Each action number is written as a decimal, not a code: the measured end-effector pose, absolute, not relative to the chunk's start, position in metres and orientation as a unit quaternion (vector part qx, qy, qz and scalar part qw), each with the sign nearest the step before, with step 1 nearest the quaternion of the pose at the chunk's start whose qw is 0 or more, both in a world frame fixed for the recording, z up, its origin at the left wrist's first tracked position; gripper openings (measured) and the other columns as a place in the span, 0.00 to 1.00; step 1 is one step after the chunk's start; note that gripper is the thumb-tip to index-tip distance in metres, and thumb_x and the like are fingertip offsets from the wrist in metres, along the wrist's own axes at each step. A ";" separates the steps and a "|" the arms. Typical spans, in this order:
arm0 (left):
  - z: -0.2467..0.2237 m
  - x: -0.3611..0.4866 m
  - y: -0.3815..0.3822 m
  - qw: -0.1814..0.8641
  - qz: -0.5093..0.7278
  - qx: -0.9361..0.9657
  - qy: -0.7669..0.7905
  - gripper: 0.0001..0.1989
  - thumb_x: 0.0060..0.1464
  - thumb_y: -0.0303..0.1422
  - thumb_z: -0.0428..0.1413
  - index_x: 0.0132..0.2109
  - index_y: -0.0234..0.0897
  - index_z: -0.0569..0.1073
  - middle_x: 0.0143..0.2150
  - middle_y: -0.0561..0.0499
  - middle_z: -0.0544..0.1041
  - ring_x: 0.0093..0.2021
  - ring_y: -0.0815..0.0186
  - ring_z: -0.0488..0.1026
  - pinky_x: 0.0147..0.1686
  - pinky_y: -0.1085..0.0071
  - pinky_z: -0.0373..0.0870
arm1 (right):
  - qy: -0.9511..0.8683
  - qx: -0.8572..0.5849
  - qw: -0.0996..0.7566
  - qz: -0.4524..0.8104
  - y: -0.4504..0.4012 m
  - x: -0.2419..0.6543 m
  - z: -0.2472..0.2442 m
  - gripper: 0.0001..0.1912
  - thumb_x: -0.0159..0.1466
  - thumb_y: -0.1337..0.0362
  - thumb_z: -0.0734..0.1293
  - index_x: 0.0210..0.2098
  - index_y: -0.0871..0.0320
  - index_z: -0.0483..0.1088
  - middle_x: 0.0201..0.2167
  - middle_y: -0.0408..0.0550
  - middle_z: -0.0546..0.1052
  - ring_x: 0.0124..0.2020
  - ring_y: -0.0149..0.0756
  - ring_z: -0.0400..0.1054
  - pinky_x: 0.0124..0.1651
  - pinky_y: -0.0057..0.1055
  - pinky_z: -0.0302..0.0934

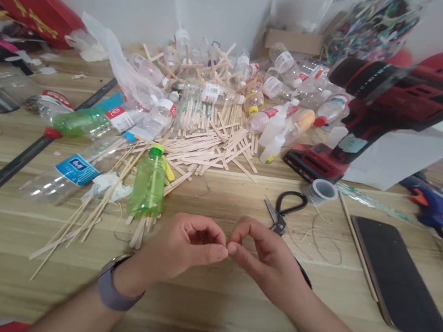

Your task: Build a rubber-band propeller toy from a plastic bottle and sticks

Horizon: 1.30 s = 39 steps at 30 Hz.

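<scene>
Nearest the camera, on the left wrist, sits a watch with a grey-purple band (117,292). The left hand (193,242) has its thumb and index finger pinched shut, and the right hand (266,256) does likewise, the fingertips of both meeting above the pale wood-grain table (199,318). Whether anything tiny is caught between them is too blurred to tell.

Beside the right hand lie black-handled metal scissors (278,225), blades slightly parted and pointing away and to the left; one handle loop shows, while the other is partly hidden by the hand and wrist. Long and slanting, a dark-screened phone (399,281) lies to the right, with a slim wooden rod (359,247) along its left edge.

Near the left hand, a translucent green plastic bottle (147,188) with flat sticks poking out below stands among thin wooden skewers (111,194). Just past the scissors is a small grey ring-shaped roll (321,192); behind it a red-and-black power drill (385,96) stands tall, blocking part of the background. Farther back spread pale flat wooden sticks (224,150) and a jumble of clear plastic bottles (282,61) — many overlapping, their outlines hard to separate.
</scene>
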<state>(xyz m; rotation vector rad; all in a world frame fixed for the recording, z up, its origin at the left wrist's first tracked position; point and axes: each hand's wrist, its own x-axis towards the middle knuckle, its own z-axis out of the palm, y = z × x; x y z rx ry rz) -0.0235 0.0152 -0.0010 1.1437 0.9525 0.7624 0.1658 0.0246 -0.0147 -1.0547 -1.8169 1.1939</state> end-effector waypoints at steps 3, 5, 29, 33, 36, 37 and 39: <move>-0.003 -0.021 0.015 0.688 0.356 0.484 0.407 0.07 0.47 0.33 0.62 0.27 0.35 0.73 0.22 0.58 0.65 0.23 0.74 0.56 0.24 0.75 0.54 | -0.679 -0.414 0.350 0.495 0.024 0.164 -0.016 0.16 0.64 0.50 0.68 0.27 0.54 0.68 0.25 0.41 0.70 0.29 0.34 0.64 0.34 0.30 0.58; -0.005 -0.020 0.015 0.686 0.369 0.476 0.408 0.07 0.46 0.32 0.62 0.27 0.35 0.73 0.22 0.58 0.64 0.23 0.74 0.56 0.24 0.75 0.53 | -0.667 -0.413 0.356 0.507 0.023 0.163 -0.018 0.16 0.64 0.49 0.68 0.29 0.54 0.68 0.27 0.42 0.71 0.30 0.34 0.65 0.35 0.31 0.59; -0.006 -0.022 0.012 0.553 0.358 0.583 0.476 0.04 0.51 0.31 0.57 0.29 0.37 0.69 0.26 0.57 0.67 0.27 0.71 0.62 0.27 0.74 0.58 | -0.651 -0.408 0.380 0.515 0.020 0.160 -0.012 0.04 0.59 0.63 0.68 0.29 0.55 0.70 0.26 0.42 0.73 0.30 0.34 0.66 0.36 0.30 0.60; -0.004 -0.020 0.011 0.504 0.377 0.598 0.496 0.03 0.51 0.29 0.56 0.29 0.37 0.70 0.26 0.56 0.68 0.28 0.70 0.64 0.28 0.74 0.61 | -0.669 -0.415 0.387 0.480 0.019 0.159 -0.014 0.06 0.61 0.62 0.68 0.29 0.55 0.70 0.26 0.42 0.73 0.30 0.34 0.67 0.35 0.30 0.60; -0.003 -0.019 0.011 0.489 0.391 0.602 0.495 0.04 0.50 0.29 0.56 0.28 0.37 0.70 0.26 0.56 0.68 0.28 0.70 0.65 0.29 0.75 0.61 | -0.677 -0.417 0.385 0.469 0.018 0.160 -0.014 0.06 0.61 0.62 0.68 0.28 0.55 0.70 0.25 0.42 0.73 0.30 0.34 0.68 0.35 0.30 0.61; -0.003 -0.019 0.012 0.496 0.392 0.598 0.492 0.04 0.51 0.29 0.56 0.28 0.37 0.70 0.26 0.56 0.68 0.28 0.70 0.65 0.29 0.75 0.61 | -0.677 -0.419 0.383 0.468 0.019 0.160 -0.014 0.06 0.61 0.62 0.68 0.29 0.55 0.70 0.26 0.42 0.74 0.30 0.34 0.68 0.36 0.30 0.61; -0.003 -0.020 0.012 0.526 0.387 0.583 0.483 0.05 0.52 0.31 0.57 0.29 0.37 0.70 0.25 0.56 0.68 0.27 0.71 0.64 0.27 0.75 0.61 | -0.678 -0.422 0.379 0.469 0.019 0.161 -0.015 0.05 0.61 0.62 0.68 0.30 0.55 0.70 0.26 0.43 0.74 0.31 0.35 0.69 0.36 0.30 0.62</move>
